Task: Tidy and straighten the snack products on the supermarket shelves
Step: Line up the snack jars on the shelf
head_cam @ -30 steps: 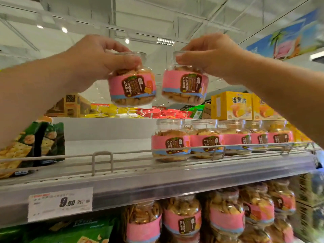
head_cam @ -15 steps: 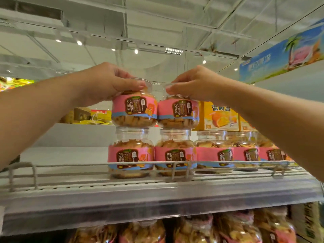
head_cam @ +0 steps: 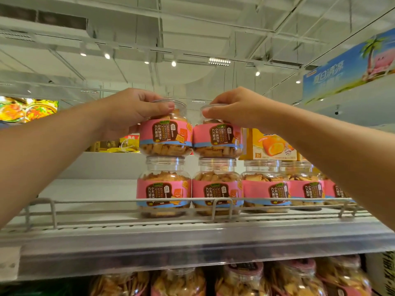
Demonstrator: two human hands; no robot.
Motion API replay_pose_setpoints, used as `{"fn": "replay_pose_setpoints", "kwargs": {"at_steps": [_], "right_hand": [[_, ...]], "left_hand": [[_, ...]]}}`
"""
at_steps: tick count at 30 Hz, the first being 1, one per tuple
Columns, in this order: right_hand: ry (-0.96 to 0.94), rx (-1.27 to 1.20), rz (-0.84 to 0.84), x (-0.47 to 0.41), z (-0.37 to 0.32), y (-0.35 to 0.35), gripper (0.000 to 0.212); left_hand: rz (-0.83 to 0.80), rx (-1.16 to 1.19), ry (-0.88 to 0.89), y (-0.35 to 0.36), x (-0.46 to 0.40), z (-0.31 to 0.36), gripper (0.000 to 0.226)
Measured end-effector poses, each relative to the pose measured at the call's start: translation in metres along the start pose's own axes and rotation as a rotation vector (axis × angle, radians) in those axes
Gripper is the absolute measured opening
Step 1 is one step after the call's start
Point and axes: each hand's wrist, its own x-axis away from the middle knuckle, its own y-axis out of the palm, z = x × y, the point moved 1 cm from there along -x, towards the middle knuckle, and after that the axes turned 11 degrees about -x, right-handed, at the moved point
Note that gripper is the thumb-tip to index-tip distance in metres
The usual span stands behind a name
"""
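We read "小方块饼干" on pink-labelled biscuit jars. Left hand (head_cam: 130, 112) grips the upper left jar (head_cam: 165, 133) by its lid; right hand (head_cam: 239, 107) grips the upper right jar (head_cam: 218, 137), both stacked on the shelf (head_cam: 85, 231) row, at 12 o'clock.

You are working under bright, even light from the ceiling spotlights (head_cam: 173, 63) and an LED panel (head_cam: 219, 61). Wide-angle distortion is bending the shelf edge (head_cam: 192, 248). The lower jars (head_cam: 241, 280) are looking soft, possibly from motion blur.
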Motion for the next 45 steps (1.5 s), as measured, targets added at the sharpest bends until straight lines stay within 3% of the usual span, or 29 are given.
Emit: {"fn": "replay_pose_setpoints", "kwargs": {"at_steps": [7,9,11,12,13,15,17,20,24,30,35,39,45], "right_hand": [[0.047,0.001,-0.002,0.005,-0.003,0.002,0.030],[0.055,0.016,0.007,0.010,-0.007,0.000,0.043],[0.002,0.022,0.072,0.017,-0.012,-0.006,0.057],[-0.048,0.009,0.128,0.023,-0.013,-0.009,0.056],[-0.099,-0.009,0.187,0.031,-0.013,-0.013,0.050],[-0.180,0.000,0.285,0.052,-0.010,-0.018,0.035],[-0.211,0.056,0.362,0.077,0.001,-0.022,0.022],[-0.224,0.156,0.412,0.120,0.030,-0.022,0.010],[-0.234,0.321,0.362,0.162,0.075,-0.022,0.010],[-0.311,0.320,0.281,0.192,0.125,-0.041,0.006],[-0.369,0.291,0.230,0.203,0.162,-0.071,0.014],[-0.386,0.322,0.191,0.215,0.190,-0.093,0.022],[-0.449,0.320,0.216,0.222,0.203,-0.098,0.021]], "left_hand": [[0.045,-0.043,0.009,0.005,0.009,0.009,0.053],[0.271,-0.160,0.111,0.004,0.013,0.013,0.049],[0.585,-0.272,0.354,0.011,0.028,0.022,0.031],[0.660,-0.324,0.513,0.020,0.038,0.028,0.025],[0.655,-0.394,0.673,0.033,0.048,0.032,0.024],[0.493,-0.579,0.922,0.067,0.066,0.037,0.021],[0.345,-0.710,1.018,0.102,0.078,0.033,0.018],[0.277,-0.777,0.986,0.138,0.091,0.018,0.028],[0.271,-0.893,0.866,0.172,0.095,0.007,0.041],[0.302,-1.113,0.652,0.219,0.089,0.022,0.064],[0.326,-1.181,0.508,0.271,0.083,0.036,0.062],[0.380,-1.186,0.312,0.303,0.086,0.039,0.074],[0.427,-1.179,0.210,0.314,0.087,0.052,0.071]]}}
